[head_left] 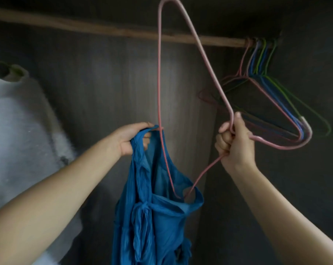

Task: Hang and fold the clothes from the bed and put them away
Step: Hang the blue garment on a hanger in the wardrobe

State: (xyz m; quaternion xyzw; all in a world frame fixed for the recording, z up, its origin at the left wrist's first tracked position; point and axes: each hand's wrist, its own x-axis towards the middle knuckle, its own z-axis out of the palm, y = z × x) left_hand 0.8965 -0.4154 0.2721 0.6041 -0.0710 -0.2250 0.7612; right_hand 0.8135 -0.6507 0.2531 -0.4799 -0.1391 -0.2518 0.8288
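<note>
Dark wood-grain wardrobe panels back a rough wooden rail (112, 29) carrying thin wire hangers (265, 88). Left hand (132, 138) pinches the crinkled blue dress (158, 207) by its strap; right hand (234, 142) fists around a pink coated-wire hanger (160, 73), one corner tucked inside the neckline.

hanger (190, 54): its top bend is cut by the upper edge; its low corner sits inside the dress, partly hidden by cloth.
dress (152, 217): runs off the bottom edge, so its length and hem cannot be told.
right hand (235, 144): its curled fingers hide the hanger's neck.
rail (123, 32): its left end is blurred and leaves the picture.
spare hangers (267, 96): overlapped and dim; count unclear.
white garment (18, 121): blurred, cut by the left edge; kind unclear.
arms: cut off by the lower corners.
</note>
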